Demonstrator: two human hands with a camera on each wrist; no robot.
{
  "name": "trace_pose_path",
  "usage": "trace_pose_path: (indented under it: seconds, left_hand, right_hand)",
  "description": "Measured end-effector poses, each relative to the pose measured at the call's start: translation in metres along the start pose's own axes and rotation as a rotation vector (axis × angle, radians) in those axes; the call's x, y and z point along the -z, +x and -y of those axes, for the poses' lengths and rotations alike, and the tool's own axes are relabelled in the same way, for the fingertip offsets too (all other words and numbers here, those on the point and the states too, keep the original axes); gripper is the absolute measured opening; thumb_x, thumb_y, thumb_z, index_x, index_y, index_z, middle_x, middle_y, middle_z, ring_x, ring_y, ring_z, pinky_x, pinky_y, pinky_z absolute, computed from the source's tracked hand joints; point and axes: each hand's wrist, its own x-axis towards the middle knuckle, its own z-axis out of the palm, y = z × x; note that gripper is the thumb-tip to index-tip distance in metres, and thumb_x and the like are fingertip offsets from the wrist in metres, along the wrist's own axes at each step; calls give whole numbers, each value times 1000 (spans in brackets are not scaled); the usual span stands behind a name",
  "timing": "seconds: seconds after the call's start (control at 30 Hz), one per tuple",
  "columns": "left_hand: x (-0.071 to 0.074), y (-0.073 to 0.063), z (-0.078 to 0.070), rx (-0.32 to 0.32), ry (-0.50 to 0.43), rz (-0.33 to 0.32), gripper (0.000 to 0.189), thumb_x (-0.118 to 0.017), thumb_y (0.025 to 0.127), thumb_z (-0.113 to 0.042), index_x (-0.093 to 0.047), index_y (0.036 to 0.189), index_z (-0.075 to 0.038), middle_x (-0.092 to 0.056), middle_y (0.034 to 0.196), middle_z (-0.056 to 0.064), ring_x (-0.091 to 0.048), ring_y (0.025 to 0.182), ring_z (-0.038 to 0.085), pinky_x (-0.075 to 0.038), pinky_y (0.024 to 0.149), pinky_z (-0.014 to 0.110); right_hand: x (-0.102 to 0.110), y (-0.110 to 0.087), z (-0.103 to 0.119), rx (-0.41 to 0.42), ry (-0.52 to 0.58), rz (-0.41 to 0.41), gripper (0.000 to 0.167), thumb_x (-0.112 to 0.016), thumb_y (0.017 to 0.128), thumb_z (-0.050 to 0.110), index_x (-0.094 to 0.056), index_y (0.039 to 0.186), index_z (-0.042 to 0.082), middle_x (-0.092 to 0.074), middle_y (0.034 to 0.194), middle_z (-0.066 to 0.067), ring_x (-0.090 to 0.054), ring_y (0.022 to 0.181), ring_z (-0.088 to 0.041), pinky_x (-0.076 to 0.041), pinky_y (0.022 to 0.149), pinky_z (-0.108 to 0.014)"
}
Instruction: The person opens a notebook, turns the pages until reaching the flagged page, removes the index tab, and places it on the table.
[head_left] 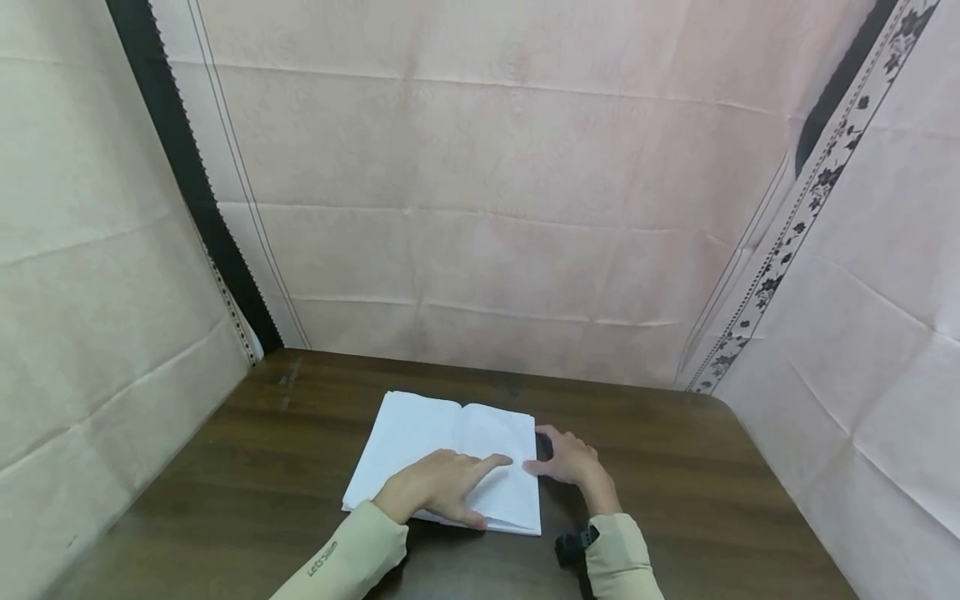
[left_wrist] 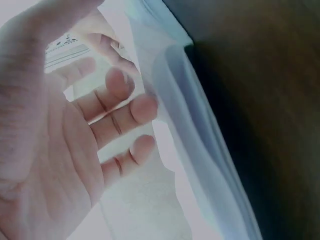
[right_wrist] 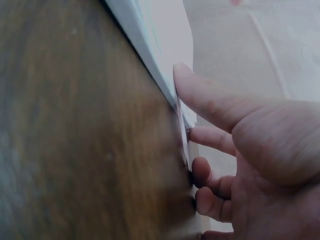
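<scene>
An open book [head_left: 420,429] with blank white pages lies on the brown table. My left hand [head_left: 450,483] is over its lower right part, index finger extended across the right page and thumb near the bottom edge. Seen from the left wrist, that hand's fingers [left_wrist: 144,109] are spread and slightly bent beside the pages [left_wrist: 185,115]. At the book's right edge is my right hand [head_left: 566,458], thumb and index finger apart. In the right wrist view its thumb touches the page edge [right_wrist: 150,45], while the other fingers [right_wrist: 212,137] bend near the corner; no clear pinch shows.
The wooden table [head_left: 675,475] extends around the book on all sides. Pale cloth hangs behind [head_left: 487,208], at the left [head_left: 90,250] and at the right [head_left: 862,333]. A black device [head_left: 573,546] sits at the right wrist.
</scene>
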Motion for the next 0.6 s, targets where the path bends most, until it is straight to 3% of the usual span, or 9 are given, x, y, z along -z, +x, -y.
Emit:
trace_pose_path:
  seconds: [0.27, 0.43, 0.6]
  left_hand:
    - [-8, 2, -9, -51, 25, 14, 76, -77, 82, -44, -41, 149, -31, -67, 123, -6, -63, 98, 7, -49, 89, 33]
    - [-14, 6, -14, -79, 77, 12, 67, -76, 85, -44, -49, 144, -29, -68, 121, -6, -64, 99, 7, -50, 87, 31]
    - [-16, 9, -14, -85, 71, 8, 64, -75, 87, -46, -50, 144, -28, -67, 125, -8, -64, 99, 5, -50, 87, 31]
  right_hand:
    - [-3, -1, -2, 3, 34, -3, 53, -64, 97, 36, -51, 145, 15, -52, 139, -25, -48, 126, -49, -29, 101, -72]
    - [-1, -1, -1, 5, 28, -8, 48, -60, 100, 29, -51, 145, 15, -52, 138, -26, -48, 126, -49, -29, 101, -72]
    - [0, 0, -1, 13, 28, -1, 47, -58, 102, 27, -50, 146, 15, -54, 138, -24, -49, 125, -48, -32, 100, -72]
